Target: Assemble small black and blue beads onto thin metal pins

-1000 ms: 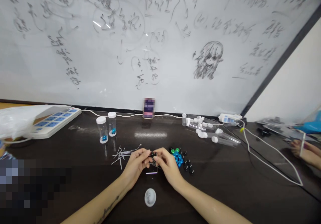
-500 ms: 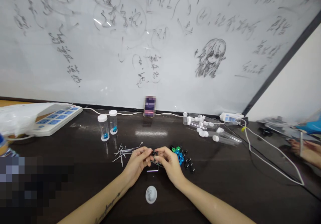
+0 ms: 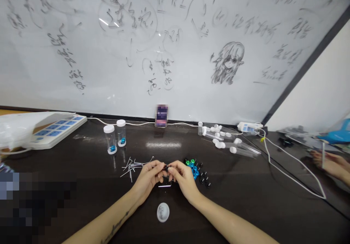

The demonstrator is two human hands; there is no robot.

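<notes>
My left hand (image 3: 152,172) and my right hand (image 3: 181,174) meet above the dark table. Thumbs and fingertips of both are pinched on a small black part (image 3: 165,168), mostly hidden by the fingers, so its exact kind does not show. Just below the fingers lies a thin metal L-shaped rod (image 3: 164,186). Left of my left hand is a loose heap of L-shaped metal rods (image 3: 133,165). Beside my right hand lie blue metal parts (image 3: 194,171), green parts (image 3: 192,161) and several black-headed screws (image 3: 203,180). Nearer me stands a small translucent cup (image 3: 163,212) with something small inside.
Two clear tubes with white caps (image 3: 110,138) hold blue parts at the left. More clear tubes and caps (image 3: 218,134) lie back right. A power strip (image 3: 57,131), a phone (image 3: 161,116) and a white cable (image 3: 295,171) are around. Another person's hand (image 3: 332,164) is far right.
The whole view has shifted slightly, so things appear a little further left. My fingers have closed more tightly together around the small black part.
</notes>
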